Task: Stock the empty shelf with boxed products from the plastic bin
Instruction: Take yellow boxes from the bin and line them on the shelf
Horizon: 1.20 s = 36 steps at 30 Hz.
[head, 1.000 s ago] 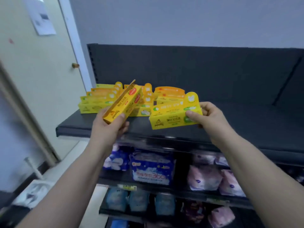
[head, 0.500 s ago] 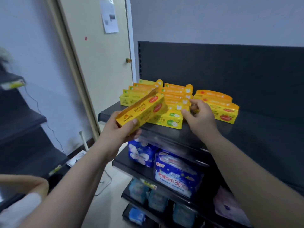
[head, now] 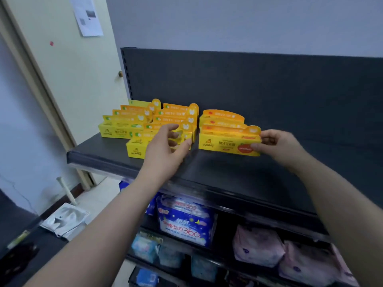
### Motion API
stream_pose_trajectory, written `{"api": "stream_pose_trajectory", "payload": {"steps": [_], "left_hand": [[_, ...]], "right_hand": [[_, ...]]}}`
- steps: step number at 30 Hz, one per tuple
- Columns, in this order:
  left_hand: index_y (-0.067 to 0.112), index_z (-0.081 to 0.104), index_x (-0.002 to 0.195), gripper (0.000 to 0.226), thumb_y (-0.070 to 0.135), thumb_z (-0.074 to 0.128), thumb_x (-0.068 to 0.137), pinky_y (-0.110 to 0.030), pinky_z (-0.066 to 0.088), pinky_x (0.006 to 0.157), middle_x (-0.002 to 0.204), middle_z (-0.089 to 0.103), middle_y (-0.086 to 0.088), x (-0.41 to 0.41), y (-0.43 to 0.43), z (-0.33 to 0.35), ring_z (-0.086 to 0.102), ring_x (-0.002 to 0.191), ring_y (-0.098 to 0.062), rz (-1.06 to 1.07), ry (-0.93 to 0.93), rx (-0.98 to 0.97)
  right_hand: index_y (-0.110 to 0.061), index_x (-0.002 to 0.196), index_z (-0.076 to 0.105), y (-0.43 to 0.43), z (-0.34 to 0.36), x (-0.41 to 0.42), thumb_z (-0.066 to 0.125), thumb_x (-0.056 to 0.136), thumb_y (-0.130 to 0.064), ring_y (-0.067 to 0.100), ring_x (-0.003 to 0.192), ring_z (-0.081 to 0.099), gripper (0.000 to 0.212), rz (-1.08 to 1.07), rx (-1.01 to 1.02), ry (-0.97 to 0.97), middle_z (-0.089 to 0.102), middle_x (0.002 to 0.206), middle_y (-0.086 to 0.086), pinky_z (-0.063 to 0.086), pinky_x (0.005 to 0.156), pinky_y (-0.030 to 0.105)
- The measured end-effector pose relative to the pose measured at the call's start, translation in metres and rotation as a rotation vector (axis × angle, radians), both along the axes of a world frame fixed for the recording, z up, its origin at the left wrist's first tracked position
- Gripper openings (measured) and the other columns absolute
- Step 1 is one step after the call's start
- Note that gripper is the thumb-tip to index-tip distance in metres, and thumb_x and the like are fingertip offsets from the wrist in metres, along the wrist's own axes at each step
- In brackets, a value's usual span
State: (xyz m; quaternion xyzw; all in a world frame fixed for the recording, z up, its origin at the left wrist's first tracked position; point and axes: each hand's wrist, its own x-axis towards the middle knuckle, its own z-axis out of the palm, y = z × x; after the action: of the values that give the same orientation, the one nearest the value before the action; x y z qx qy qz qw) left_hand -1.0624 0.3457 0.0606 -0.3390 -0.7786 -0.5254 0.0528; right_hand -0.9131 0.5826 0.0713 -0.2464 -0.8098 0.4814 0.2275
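Release done: your left hand (head: 165, 149) hangs loose; your right hand (head: 277, 144) pinches the red-labelled yellow cardboard box (head: 223, 144), now on the black shelf (head: 228, 175). One more stocked.

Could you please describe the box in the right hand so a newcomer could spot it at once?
On the dark upper shelf, three rows of yellow boxes stand near the left end. The front box of the rightmost row is the one, pinched at its right end by the right hand. Unlike the green-marked boxes to its left, it carries a red oval.
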Motion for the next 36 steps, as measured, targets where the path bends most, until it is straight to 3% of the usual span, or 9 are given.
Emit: {"api": "stream_pose_trajectory", "payload": {"steps": [5,7,10,14,19,26,30,34,36], "left_hand": [[0.015,0.045,0.134,0.052,0.026,0.064,0.087,-0.022,0.039,0.082,0.122,0.055,-0.001,0.002,0.011,-0.013,0.052,0.108,-0.013,-0.021,0.189,-0.146],[0.013,0.045,0.134,0.052,0.024,0.064,0.087,-0.018,0.036,0.083,0.124,0.055,-0.003,0.004,0.011,-0.017,0.052,0.112,-0.016,-0.053,0.228,-0.148],[0.010,0.047,0.133,0.051,0.020,0.065,0.087,-0.015,0.033,0.088,0.124,0.056,-0.005,0.008,0.016,-0.018,0.051,0.114,-0.018,-0.100,0.310,-0.146],[0.011,0.046,0.133,0.050,0.025,0.061,0.088,-0.026,0.039,0.099,0.127,0.053,-0.005,0.023,0.032,-0.015,0.048,0.118,-0.018,-0.231,0.425,-0.143],[0.012,0.049,0.129,0.051,0.037,0.048,0.085,-0.031,0.038,0.092,0.122,0.055,-0.007,0.059,0.051,-0.015,0.050,0.113,-0.024,-0.411,0.583,-0.155],[0.007,0.054,0.125,0.055,0.037,0.048,0.078,-0.043,0.048,0.087,0.115,0.057,-0.013,0.127,0.051,-0.049,0.056,0.102,-0.034,-0.796,0.651,-0.127],[0.012,0.052,0.127,0.058,0.040,0.043,0.077,-0.042,0.047,0.091,0.119,0.055,-0.009,0.199,0.028,-0.066,0.056,0.108,-0.032,-1.027,0.615,-0.123],[0.011,0.052,0.128,0.054,0.030,0.056,0.078,-0.042,0.048,0.091,0.122,0.056,-0.010,0.267,0.001,-0.074,0.057,0.107,-0.034,-1.207,0.640,-0.080],[0.010,0.053,0.126,0.055,0.032,0.053,0.076,-0.044,0.049,0.089,0.120,0.057,-0.010,0.301,-0.017,-0.075,0.058,0.104,-0.034,-1.313,0.675,-0.066]], "right_hand": [[-0.023,0.090,0.062,0.012,-0.019,-0.021,0.078,0.077,-0.021,0.016,0.092,0.063,0.021,-0.176,0.114,-0.188,0.069,0.103,0.002,0.050,0.082,0.033],[-0.020,0.109,0.061,0.007,-0.018,-0.029,0.077,0.077,-0.026,0.017,0.100,0.059,0.036,-0.222,0.195,-0.200,0.065,0.114,0.004,0.047,0.084,0.032],[-0.016,0.140,0.041,-0.004,-0.012,-0.020,0.073,0.080,-0.039,0.025,0.126,0.044,0.071,-0.283,0.396,-0.232,0.047,0.137,0.006,0.040,0.100,0.038],[-0.018,0.145,0.034,-0.033,-0.004,0.028,0.066,0.086,-0.033,0.027,0.135,0.033,0.069,-0.328,0.626,-0.174,0.039,0.146,0.007,0.028,0.110,0.039],[-0.015,0.146,0.035,-0.080,-0.008,0.097,0.065,0.086,-0.030,0.031,0.139,0.031,0.069,-0.474,0.754,-0.280,0.037,0.149,0.012,0.025,0.114,0.045],[-0.019,0.148,0.030,-0.174,-0.039,0.190,0.061,0.089,-0.037,0.028,0.142,0.025,0.069,-0.773,0.708,-0.530,0.031,0.153,0.006,0.020,0.117,0.042],[-0.019,0.146,0.034,-0.246,-0.062,0.254,0.062,0.087,-0.035,0.030,0.140,0.029,0.068,-0.969,0.621,-0.671,0.036,0.151,0.007,0.023,0.115,0.045],[-0.018,0.145,0.037,-0.313,-0.072,0.308,0.063,0.086,-0.032,0.033,0.138,0.032,0.066,-1.135,0.531,-0.780,0.040,0.148,0.009,0.026,0.113,0.048],[-0.020,0.146,0.033,-0.349,-0.075,0.335,0.060,0.088,-0.034,0.030,0.140,0.028,0.066,-1.239,0.486,-0.819,0.036,0.150,0.006,0.023,0.115,0.046]]}}
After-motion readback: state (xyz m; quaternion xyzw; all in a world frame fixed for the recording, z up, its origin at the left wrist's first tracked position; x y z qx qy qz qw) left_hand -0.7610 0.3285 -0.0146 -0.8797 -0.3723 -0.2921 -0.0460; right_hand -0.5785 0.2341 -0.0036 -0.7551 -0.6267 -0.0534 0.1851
